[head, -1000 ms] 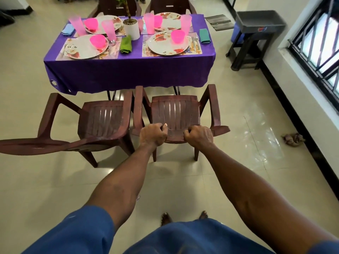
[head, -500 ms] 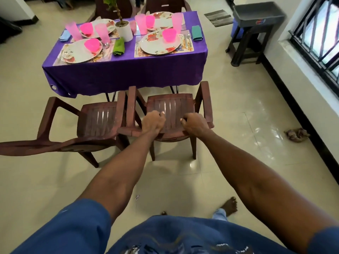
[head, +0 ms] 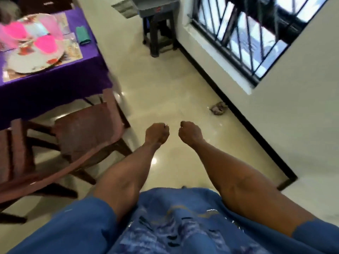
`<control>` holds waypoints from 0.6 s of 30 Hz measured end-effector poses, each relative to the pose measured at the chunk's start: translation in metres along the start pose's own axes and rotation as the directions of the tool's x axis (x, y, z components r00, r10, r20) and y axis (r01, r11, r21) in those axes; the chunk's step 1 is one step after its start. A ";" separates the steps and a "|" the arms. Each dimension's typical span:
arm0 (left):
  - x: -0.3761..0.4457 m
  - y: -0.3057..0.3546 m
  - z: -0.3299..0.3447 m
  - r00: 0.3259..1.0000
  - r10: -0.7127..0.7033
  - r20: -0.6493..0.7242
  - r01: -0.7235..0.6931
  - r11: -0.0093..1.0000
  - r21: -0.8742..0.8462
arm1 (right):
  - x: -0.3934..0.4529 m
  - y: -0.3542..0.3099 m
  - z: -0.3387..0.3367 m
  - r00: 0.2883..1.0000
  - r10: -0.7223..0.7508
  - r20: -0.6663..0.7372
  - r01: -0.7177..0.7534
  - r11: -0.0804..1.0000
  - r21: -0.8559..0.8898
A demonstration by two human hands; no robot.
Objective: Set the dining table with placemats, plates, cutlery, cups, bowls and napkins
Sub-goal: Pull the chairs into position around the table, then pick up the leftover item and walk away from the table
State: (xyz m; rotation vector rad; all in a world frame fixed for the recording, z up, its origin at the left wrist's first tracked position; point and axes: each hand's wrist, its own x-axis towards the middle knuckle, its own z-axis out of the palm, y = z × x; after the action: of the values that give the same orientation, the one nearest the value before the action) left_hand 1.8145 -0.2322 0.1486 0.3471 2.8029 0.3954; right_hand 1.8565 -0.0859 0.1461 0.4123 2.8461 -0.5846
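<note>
1. Worktop [head: 55,92]: it sits at the upper left under a purple cloth. Half a second earlier it stood centred at the top of the view; the view now faces further right and only its right end shows.
2. Place setting: a floral plate [head: 27,63] lies on a placemat [head: 73,54] near the worktop's corner. A pink bowl [head: 45,44] stands on the plate. Further pink items behind it are too blurred to identify. A green napkin [head: 83,34] lies just right of the placemat, near the worktop's edge.
3. Chair [head: 88,129]: the brown plastic chair stands in front of the worktop, its seat partly under the cloth's overhang. Earlier both hands gripped its backrest; now neither hand touches it. A second chair [head: 11,153] stands just beside it at the left edge.
4. Left hand [head: 156,133]: it hangs above the floor [head: 161,85], right of the chair. Grip state: fingers curled into a fist, holding nothing.
5. Right hand [head: 189,132]: it is level with the left hand and apart from it. Grip state: fingers curled, holding nothing.
6. Surroundings: a dark stool [head: 158,24] stands by the wall, a crumpled rag [head: 218,108] lies on the floor at the skirting, and a barred window [head: 256,33] fills the upper right.
</note>
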 end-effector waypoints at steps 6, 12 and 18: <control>0.050 0.079 0.049 0.971 0.106 0.216 -0.125 0.990 0.072 | 0.028 0.111 -0.019 0.976 0.203 0.077 -0.205 0.979 0.021; 0.141 0.136 0.073 0.934 0.114 0.340 -0.150 0.985 0.083 | 0.106 0.181 -0.045 0.954 0.275 0.122 -0.284 0.956 0.071; 0.278 0.207 0.095 0.886 0.093 0.454 -0.163 0.980 0.117 | 0.225 0.257 -0.082 0.907 0.373 0.196 -0.397 0.913 0.097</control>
State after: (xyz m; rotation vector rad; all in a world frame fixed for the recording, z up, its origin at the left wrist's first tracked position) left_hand 1.6261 0.0588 0.0548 0.5800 2.3655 0.1053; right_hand 1.7132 0.2263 0.0716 0.8779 2.4685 -0.6926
